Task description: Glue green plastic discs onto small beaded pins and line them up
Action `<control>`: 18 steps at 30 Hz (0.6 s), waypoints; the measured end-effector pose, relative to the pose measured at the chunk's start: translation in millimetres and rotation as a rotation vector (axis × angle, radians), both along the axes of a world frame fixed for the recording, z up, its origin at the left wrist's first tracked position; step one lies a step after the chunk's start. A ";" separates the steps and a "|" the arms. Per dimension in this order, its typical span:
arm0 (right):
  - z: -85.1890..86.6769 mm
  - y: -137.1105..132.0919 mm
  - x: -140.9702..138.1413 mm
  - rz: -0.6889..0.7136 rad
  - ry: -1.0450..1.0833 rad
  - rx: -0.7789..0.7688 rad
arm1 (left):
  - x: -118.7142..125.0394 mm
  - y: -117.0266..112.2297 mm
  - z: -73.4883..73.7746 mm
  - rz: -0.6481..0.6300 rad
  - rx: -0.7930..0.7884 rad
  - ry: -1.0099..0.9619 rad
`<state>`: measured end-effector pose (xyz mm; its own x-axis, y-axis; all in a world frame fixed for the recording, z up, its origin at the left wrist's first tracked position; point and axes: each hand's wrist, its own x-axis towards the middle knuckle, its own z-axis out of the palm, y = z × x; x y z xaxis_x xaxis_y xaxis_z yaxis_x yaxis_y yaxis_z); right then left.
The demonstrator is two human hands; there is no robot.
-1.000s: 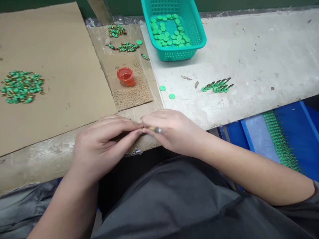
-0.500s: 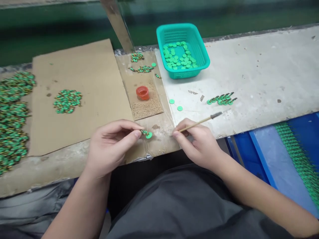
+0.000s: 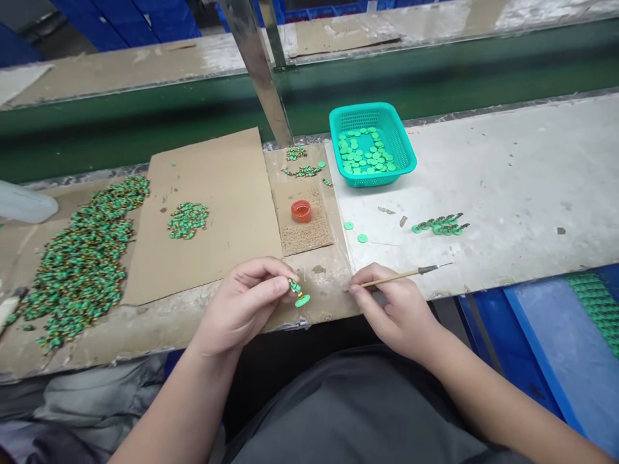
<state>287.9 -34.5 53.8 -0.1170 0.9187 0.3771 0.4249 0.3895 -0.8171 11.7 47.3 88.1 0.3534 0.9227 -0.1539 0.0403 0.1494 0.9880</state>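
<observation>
My left hand [image 3: 244,303] pinches a small green figure on a round green base [image 3: 298,294] at the near edge of the bench. My right hand [image 3: 394,309] holds a thin wooden paintbrush [image 3: 403,275] by its handle end, the dark tip pointing right over the grey bench top. A small red paint cup [image 3: 301,211] sits on a speckled cardboard pad [image 3: 309,235] just beyond my hands. Two loose green discs [image 3: 355,232] lie to the right of that pad.
A teal basket [image 3: 406,151] holds several green discs. A short row of painted figures [image 3: 440,225] lies on the grey bench. Piles of green figures lie on cardboard at left [image 3: 82,258] and centre [image 3: 187,220]. A metal post [image 3: 258,71] rises behind. Blue trays [image 3: 532,335] sit lower right.
My hands have come apart: the left now holds the figure out clear, the right has drawn the brush away to the right. The view has tilted up, showing more bench.
</observation>
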 end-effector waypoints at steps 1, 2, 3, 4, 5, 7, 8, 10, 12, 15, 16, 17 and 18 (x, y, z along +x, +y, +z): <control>-0.4 -1.5 0.4 0.001 0.011 -0.008 | 0.5 -0.1 1.0 0.001 0.003 0.014; -0.8 -3.6 0.9 -0.003 0.025 -0.012 | 1.4 0.1 2.0 0.003 0.011 0.031; -1.1 -6.6 1.7 -0.005 0.040 -0.014 | 3.1 0.7 3.0 0.005 0.025 0.051; -1.3 -10.5 2.9 -0.008 0.055 -0.015 | 5.8 1.7 3.8 0.007 0.045 0.072; -1.5 -15.1 4.9 -0.011 0.068 -0.019 | 9.8 3.1 4.5 0.006 0.071 0.094; -1.8 -25.9 11.5 -0.021 0.093 -0.044 | 22.5 7.7 5.0 -0.011 0.136 0.141; -1.8 -31.7 16.4 -0.035 0.105 -0.066 | 31.4 10.9 4.5 -0.031 0.174 0.165; -1.3 -43.3 29.7 -0.097 0.148 -0.093 | 53.9 18.8 2.2 -0.084 0.259 0.210; 1.3 -54.1 46.3 -0.184 0.231 -0.108 | 80.7 28.1 -1.7 -0.147 0.352 0.256; 9.7 -65.8 73.0 -0.291 0.413 -0.141 | 120.6 42.4 -8.8 -0.227 0.504 0.334; 12.9 -67.7 81.3 -0.307 0.457 -0.154 | 131.6 46.4 -11.2 -0.250 0.557 0.363; 15.8 -68.5 88.8 -0.311 0.486 -0.161 | 140.7 49.7 -13.4 -0.270 0.608 0.392; 18.0 -68.1 95.4 -0.312 0.502 -0.168 | 147.6 52.2 -15.3 -0.288 0.655 0.422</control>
<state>383.3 -102.6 71.7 0.3218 0.9325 0.1639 0.0454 0.1577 -0.9864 159.2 99.5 72.9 0.6227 0.7537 0.2102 0.3753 -0.5234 0.7650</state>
